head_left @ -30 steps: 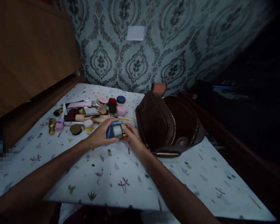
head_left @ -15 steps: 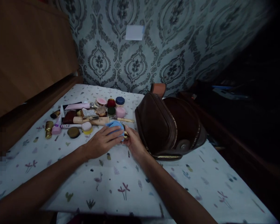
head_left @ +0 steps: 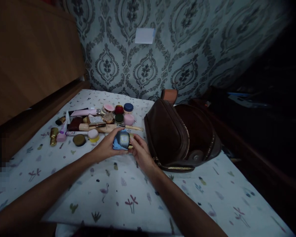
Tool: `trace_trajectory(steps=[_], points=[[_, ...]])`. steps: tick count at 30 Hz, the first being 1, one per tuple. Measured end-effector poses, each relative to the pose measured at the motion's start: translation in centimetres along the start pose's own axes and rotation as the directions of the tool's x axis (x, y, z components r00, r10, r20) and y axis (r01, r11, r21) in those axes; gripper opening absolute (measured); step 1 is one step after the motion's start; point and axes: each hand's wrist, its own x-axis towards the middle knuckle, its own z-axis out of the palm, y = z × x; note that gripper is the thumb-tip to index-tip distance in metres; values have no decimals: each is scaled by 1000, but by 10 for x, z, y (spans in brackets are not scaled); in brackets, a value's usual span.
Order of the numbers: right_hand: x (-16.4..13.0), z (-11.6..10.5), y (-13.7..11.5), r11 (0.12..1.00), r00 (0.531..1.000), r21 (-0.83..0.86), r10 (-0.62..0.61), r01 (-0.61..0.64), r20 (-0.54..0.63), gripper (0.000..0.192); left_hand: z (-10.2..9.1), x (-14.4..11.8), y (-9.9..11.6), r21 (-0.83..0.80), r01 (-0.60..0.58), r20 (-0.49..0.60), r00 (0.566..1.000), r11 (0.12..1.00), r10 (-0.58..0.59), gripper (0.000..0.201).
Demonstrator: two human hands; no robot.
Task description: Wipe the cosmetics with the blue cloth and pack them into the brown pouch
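A small dark glass jar (head_left: 123, 139) with a gold-toned end lies sideways between my hands, just above the table. My left hand (head_left: 104, 147) cups it from the left, with a light blue cloth (head_left: 116, 145) between palm and glass. On the other side, the fingers of my right hand (head_left: 141, 152) pinch the jar's gold end. Behind my hands a makeup brush (head_left: 133, 127) and a beige tube (head_left: 108, 128) lie on the table. Left of my left hand are a jar with a yellow base (head_left: 93, 135) and a round olive-lidded pot (head_left: 79, 140).
A brown leather bag (head_left: 167, 135) stands close to my right hand. Several cosmetics, including a pink jar (head_left: 129, 119) and a blue-lidded jar (head_left: 128, 107), are grouped at the back left. A wooden cabinet (head_left: 37, 52) borders the left side; a patterned wall (head_left: 148, 69) rises behind.
My left hand has turned from lying over the cloth to cupping the jar, whose dark glass now shows. My right hand keeps its hold on the gold end. The view has shifted slightly.
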Motion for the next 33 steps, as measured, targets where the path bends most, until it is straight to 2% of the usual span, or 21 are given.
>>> trace_trajectory(steps=[3, 6, 9, 14, 17, 19, 22, 24, 25, 27, 29, 31, 33], points=[[-1, 0, -3, 996, 997, -53, -70, 71, 29, 49, 1, 2, 1, -209, 89, 10, 996, 974, -89, 82], [1, -3, -5, 973, 988, -176, -141, 151, 70, 54, 2, 2, 5, -387, 156, 33, 987, 909, -156, 75], [2, -7, -4, 918, 968, -310, -225, 248, 108, 55, 0, 1, 10, -477, 236, 74, 971, 847, -229, 72], [-3, -12, -2, 709, 909, -570, -354, 415, 220, 53, 1, -3, 14, -456, 222, 16, 970, 862, -242, 64], [-6, -13, -4, 602, 874, -640, -398, 477, 278, 53, 5, -4, 11, -478, 241, -7, 961, 845, -278, 61], [-7, -14, -7, 534, 839, -653, -422, 536, 343, 53, 9, -4, 9, -550, 269, 2, 947, 791, -320, 60], [-7, -13, -13, 434, 786, -659, -416, 614, 457, 52, 13, -1, 10, -714, 331, 93, 918, 616, -386, 62], [-8, -13, -16, 406, 769, -655, -399, 637, 500, 50, 15, 1, 13, -764, 369, 154, 901, 529, -406, 66], [-8, -13, -17, 408, 768, -652, -395, 639, 505, 50, 15, 2, 14, -767, 377, 168, 899, 519, -405, 67], [-8, -13, -16, 433, 781, -652, -396, 622, 483, 52, 15, 1, 16, -737, 368, 147, 906, 567, -396, 66], [-8, -13, -13, 497, 825, -662, -393, 561, 405, 51, 14, -1, 17, -641, 316, 53, 927, 700, -370, 61], [-8, -12, -9, 605, 881, -641, -354, 472, 314, 48, 13, -5, 16, -497, 249, -53, 948, 831, -315, 54], [-8, -9, -6, 730, 924, -567, -286, 381, 253, 45, 13, -9, 16, -395, 201, -105, 960, 897, -261, 47]])
